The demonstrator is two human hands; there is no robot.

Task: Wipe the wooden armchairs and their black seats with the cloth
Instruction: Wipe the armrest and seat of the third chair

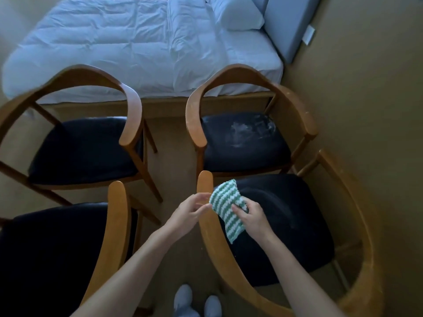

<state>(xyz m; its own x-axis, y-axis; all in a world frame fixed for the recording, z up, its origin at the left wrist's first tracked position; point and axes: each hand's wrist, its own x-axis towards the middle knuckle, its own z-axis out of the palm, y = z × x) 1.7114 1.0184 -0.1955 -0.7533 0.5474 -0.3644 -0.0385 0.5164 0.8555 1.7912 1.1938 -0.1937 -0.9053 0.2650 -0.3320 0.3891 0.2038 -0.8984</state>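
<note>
1. Wooden frames cut off at the frame's edges: lower-left armchair [116, 216] lost past the left and bottom edges, lower-right armchair [209, 236] past the bottom right, upper-left armchair [128, 120] clipped at the left edge and blurred.
2. Hard to make out: whether the left hand [190, 210] pinches or merely touches the left edge of the cloth [226, 211] with its bent fingertips.
3. Green-and-white striped, fluffy and crumpled, low centre of the frame, over the arm rail and black seat [286, 225] of the lower-right armchair.
4. Clamped in the right hand [251, 219], thumb across the front, fingers tucked behind; both hands close together, one on either side.
5. Whitish smears across the upper-right seat [242, 138] of the upper-right armchair [295, 110], right of centre.
6. Tan floor [174, 175] between the chairs; white bed [137, 53] with rumpled duvet and pillow [235, 14] across the top of the frame; pale footwear [183, 298] at bottom centre, partly cut off.
</note>
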